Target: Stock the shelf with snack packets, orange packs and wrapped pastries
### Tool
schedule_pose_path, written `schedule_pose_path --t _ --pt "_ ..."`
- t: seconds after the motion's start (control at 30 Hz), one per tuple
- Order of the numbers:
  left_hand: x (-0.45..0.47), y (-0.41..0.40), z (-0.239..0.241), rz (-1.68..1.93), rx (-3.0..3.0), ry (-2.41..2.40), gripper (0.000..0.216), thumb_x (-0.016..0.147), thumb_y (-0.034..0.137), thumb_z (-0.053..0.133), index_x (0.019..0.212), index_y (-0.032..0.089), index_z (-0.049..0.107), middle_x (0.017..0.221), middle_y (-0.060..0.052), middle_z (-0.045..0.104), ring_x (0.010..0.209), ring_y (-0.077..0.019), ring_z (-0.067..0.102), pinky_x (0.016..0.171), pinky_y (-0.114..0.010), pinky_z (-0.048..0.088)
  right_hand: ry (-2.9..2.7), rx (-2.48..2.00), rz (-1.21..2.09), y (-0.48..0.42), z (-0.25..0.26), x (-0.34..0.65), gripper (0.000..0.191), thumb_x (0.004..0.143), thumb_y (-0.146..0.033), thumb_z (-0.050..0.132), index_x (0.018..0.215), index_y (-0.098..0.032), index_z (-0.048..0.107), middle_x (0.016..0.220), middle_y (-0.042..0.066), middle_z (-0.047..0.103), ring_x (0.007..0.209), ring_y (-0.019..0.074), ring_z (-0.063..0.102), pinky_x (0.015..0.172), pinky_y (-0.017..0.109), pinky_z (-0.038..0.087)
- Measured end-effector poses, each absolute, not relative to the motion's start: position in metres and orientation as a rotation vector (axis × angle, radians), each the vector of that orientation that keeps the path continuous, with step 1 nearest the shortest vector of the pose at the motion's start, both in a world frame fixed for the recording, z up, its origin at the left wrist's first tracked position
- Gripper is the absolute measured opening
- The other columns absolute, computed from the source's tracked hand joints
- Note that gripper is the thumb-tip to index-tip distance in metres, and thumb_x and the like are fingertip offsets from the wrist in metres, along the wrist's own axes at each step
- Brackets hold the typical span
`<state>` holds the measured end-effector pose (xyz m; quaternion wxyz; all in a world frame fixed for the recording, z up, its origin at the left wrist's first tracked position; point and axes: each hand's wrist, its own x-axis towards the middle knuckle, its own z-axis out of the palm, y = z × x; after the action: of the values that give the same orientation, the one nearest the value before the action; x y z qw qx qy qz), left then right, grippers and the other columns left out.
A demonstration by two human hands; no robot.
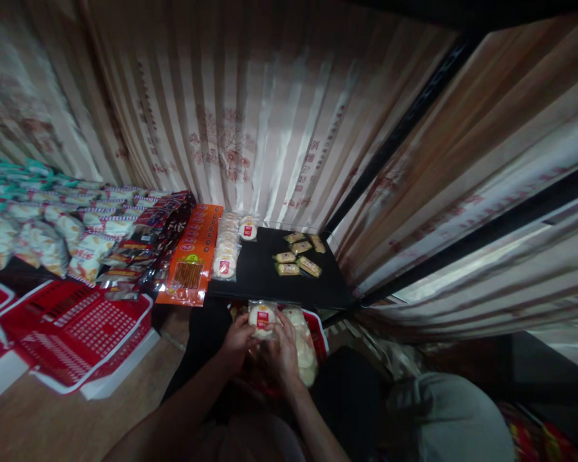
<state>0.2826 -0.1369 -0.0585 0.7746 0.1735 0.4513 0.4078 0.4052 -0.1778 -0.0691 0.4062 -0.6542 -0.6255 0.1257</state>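
Between both hands I hold a round white cracker packet (262,319) with a red label, in clear wrapping. My left hand (239,339) grips its left edge, and my right hand (283,340) has the right edge. Below them, on my lap, sits a red basket (322,335) with more pale round packets (304,350) inside. Just ahead, on the black shelf (255,276), similar round packets (225,260) stand in a row, with a single one (248,228) to the right at the back.
Several small yellow packets (298,266) lie on the shelf's right. An orange snack bag (192,256) and many white snack bags (91,253) fill its left. Red baskets (77,333) stand at left. Curtains (270,128) hang behind, and a dark metal post (399,135) slants at right.
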Motion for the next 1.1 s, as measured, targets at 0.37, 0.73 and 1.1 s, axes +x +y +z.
schedule_pose_path --t 0.37,0.73,1.1 --pt "0.278 -0.12 -0.02 1.075 0.434 0.923 0.051 0.052 0.028 0.075 0.099 0.017 0.057 0.084 -0.005 0.066 0.08 -0.0181 0.063 0.073 -0.03 0.048 -1.039 -1.48 0.92 -0.152 -0.033 0.4 0.027 0.076 -0.035 0.052 0.097 -0.02 0.059 0.096 0.006 0.066 0.09 0.0199 0.061 0.08 0.032 0.049" --pt "0.304 -0.05 -0.014 1.115 0.753 1.246 0.047 0.069 0.011 0.056 0.116 0.012 0.051 0.101 -0.012 0.065 0.092 -0.0211 0.062 0.085 -0.032 0.047 -0.854 -1.401 0.916 -0.054 -0.044 0.419 0.041 0.056 -0.037 0.066 0.091 -0.018 0.058 0.073 0.004 0.069 0.064 0.0184 0.064 0.064 0.031 0.051" --pt "0.338 -0.003 -0.007 0.998 1.383 1.587 0.055 0.078 0.013 0.039 0.133 0.01 0.038 0.149 -0.009 0.021 0.138 -0.0177 0.009 0.114 -0.031 0.009 -0.985 -1.568 0.788 0.04 -0.04 0.424 0.023 0.063 -0.031 0.056 0.082 -0.017 0.059 0.072 0.004 0.067 0.067 0.0165 0.064 0.063 0.026 0.051"
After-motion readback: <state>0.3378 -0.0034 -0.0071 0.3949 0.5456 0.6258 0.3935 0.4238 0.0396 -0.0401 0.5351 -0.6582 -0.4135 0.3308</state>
